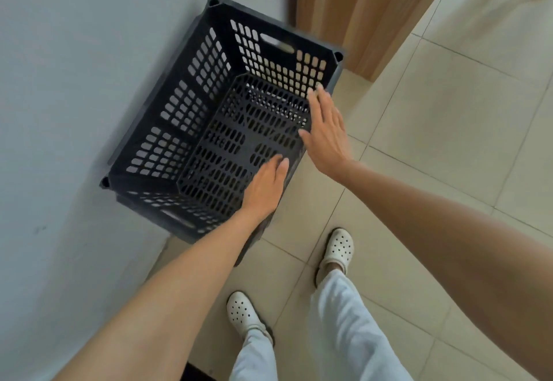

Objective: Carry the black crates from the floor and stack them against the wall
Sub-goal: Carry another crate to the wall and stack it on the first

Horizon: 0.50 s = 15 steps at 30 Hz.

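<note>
Wall [74, 111], pale grey, filled the left half of the frame. Tiled floor [449, 141], beige, took the right half and ran to the lower edge. A wooden door frame [344, 6] stood at top centre, beside the wall's end.

Black crate [209, 117] sat in the centre-left of the frame, its long side against the wall, open top facing up, perforated sides and base visible. A second rim showed just beneath its lower-left edge, so it appeared to rest on another crate; how many lay under it I could not tell.

Both bare forearms reached in from the lower edge. Left hand [264, 187] lay palm down over the crate's near-right rim, fingers held together and flat, not curled around anything. Right hand [324, 129] hovered at the crate's right side, fingers extended and slightly spread, gripping nothing; whether it touched the rim I could not tell.

Light trousers [344, 335] and white perforated clogs [338, 249] stood on the floor at bottom centre.
</note>
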Each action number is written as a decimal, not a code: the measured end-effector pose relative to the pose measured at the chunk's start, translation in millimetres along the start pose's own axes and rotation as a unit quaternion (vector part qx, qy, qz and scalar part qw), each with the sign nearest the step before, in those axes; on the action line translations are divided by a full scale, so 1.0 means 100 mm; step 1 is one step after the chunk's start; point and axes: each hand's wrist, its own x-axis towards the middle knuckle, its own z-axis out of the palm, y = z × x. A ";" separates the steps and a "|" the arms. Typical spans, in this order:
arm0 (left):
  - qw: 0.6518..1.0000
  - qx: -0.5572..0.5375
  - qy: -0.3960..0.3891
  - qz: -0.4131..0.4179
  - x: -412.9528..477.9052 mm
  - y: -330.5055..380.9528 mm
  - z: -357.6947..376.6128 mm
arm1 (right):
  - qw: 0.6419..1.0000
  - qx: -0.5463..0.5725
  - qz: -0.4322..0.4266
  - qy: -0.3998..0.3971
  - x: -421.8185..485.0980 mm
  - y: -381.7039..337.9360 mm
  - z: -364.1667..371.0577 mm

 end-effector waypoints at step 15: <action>0.969 0.180 0.163 0.057 1.24 0.96 0.22 | 0.990 0.107 0.079 -0.038 1.62 0.63 -0.56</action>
